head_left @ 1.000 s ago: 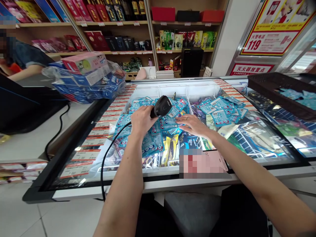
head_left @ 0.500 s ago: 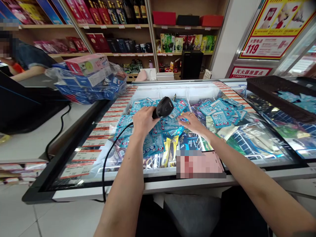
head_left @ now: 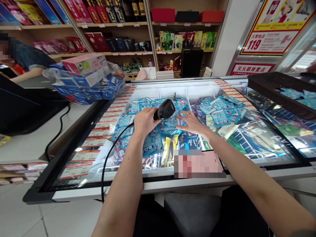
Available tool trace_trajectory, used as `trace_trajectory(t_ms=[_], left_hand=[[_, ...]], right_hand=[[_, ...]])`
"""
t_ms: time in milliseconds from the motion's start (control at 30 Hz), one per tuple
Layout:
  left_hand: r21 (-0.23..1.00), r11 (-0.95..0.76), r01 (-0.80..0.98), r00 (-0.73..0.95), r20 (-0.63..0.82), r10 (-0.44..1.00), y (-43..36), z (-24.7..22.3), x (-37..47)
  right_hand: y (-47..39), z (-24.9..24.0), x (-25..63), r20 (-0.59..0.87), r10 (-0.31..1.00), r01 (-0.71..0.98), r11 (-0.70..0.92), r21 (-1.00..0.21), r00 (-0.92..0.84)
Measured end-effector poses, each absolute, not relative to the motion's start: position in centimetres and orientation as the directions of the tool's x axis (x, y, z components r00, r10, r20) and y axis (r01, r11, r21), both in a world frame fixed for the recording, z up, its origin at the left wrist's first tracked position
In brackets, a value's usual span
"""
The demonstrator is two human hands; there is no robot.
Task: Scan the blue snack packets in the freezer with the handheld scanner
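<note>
My left hand [head_left: 145,122] is wrapped round the handle of a black barcode scanner [head_left: 167,108], its head pointing right over the glass. A black cable [head_left: 108,153] runs from it down past the front edge. Beneath and around both hands lie many small blue packets [head_left: 153,144], spread over the glass top of a chest freezer. With fingers apart, my right hand [head_left: 190,123] reaches onto the right side of this spread; its fingertips are at the packets, and whether one is pressed cannot be made out. A second heap of blue packets [head_left: 219,115] lies further right.
A pink, partly blurred flat item [head_left: 209,162] lies at the freezer's front edge [head_left: 160,186]. Plastic-wrapped boxes [head_left: 86,79] stand at the left, near a co-worker's arm [head_left: 27,73]. At the right is a dark brown tray [head_left: 274,82] holding more blue packets. Stocked shelves [head_left: 118,24] stand behind.
My right hand has shifted slightly, its fingers now more spread over the packets. The scanner has tilted a little and stays in my left hand. The view has moved slightly.
</note>
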State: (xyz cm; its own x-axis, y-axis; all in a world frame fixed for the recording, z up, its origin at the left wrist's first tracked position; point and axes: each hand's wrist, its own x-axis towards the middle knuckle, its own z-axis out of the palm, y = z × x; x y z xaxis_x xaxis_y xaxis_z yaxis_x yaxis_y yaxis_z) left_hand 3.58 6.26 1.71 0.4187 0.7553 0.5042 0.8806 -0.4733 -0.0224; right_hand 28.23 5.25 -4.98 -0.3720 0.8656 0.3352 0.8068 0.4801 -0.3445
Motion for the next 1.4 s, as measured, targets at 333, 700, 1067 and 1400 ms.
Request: trace_trajectory(t_ms=[333, 700, 1067, 1400], left_hand=[[-0.012, -0.498, 0.867, 0.437, 0.5, 0.748, 6.4, 1.4, 3.7], [0.008, -0.577, 0.817, 0.49, 0.519, 0.701, 6.4, 1.4, 4.5], [0.04, -0.596, 0.802, 0.501, 0.498, 0.708, 5.8, 1.4, 5.5], [0.049, -0.633, 0.773, 0.538, 0.479, 0.694, 5.5, 1.4, 6.1]], right_hand=[[4.3, -4.4, 28.7, 0.325, 0.92, 0.71, 0.379, -0.594, -0.219], [5.4, -5.3, 31.1, 0.425, 0.902, 0.503, 0.331, -0.798, 0.08], [5.9, -5.4, 31.6, 0.381, 0.913, 0.383, 0.303, -0.873, 0.146], [6.2, -5.6, 31.7, 0.285, 0.935, 0.228, 0.237, -0.944, 0.211]])
